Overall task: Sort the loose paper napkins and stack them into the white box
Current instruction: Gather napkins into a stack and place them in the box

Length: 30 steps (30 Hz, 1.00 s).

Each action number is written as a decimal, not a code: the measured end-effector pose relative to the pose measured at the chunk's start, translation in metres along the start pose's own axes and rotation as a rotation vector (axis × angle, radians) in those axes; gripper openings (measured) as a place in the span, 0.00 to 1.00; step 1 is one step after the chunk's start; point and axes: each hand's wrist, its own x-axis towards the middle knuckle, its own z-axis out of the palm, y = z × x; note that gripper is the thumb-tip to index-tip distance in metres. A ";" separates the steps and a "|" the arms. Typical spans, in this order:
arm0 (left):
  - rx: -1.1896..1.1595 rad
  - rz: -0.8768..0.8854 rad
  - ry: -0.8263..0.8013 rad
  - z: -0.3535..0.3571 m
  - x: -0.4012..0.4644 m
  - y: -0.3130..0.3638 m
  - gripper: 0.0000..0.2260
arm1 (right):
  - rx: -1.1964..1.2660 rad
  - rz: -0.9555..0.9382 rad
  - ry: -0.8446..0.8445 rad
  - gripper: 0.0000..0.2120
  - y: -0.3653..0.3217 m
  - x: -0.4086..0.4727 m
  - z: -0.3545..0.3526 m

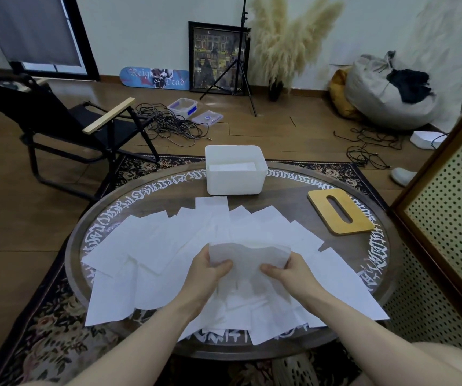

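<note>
Left hand (209, 264) and right hand (287, 267) pinch one napkin (249, 253) by its sides above the loose napkins (151, 246); white box (235, 169) sits beyond, some already inside. Risk: limp sheet creases or tears if pulled taut

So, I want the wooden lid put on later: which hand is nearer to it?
Right. The right hand grips the napkin on the side toward the wooden lid; the left hand grips its far side.
</note>
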 end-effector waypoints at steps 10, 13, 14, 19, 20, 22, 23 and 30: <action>0.101 0.011 -0.009 -0.005 0.002 -0.005 0.07 | -0.033 -0.014 0.039 0.11 0.000 -0.001 0.003; 0.160 0.022 -0.001 -0.006 0.002 -0.007 0.08 | -0.065 -0.012 0.044 0.11 0.002 -0.002 0.002; 0.165 0.027 0.000 -0.005 0.002 -0.007 0.09 | -0.074 -0.010 0.052 0.10 0.002 -0.002 0.002; 0.155 0.068 0.108 -0.002 0.002 -0.002 0.11 | -0.061 -0.009 0.111 0.10 -0.004 -0.004 0.003; 0.147 0.074 0.146 -0.002 0.003 0.000 0.10 | -0.029 -0.007 0.123 0.10 -0.007 -0.004 0.003; 0.121 0.082 0.221 -0.001 0.007 0.004 0.06 | 0.046 0.003 0.152 0.08 -0.013 -0.005 0.004; 0.108 0.090 0.251 -0.001 0.009 0.006 0.05 | 0.087 0.013 0.168 0.07 -0.015 -0.005 0.004; -0.004 0.140 0.340 0.008 0.014 0.033 0.06 | 0.168 -0.038 0.264 0.05 -0.045 -0.002 0.005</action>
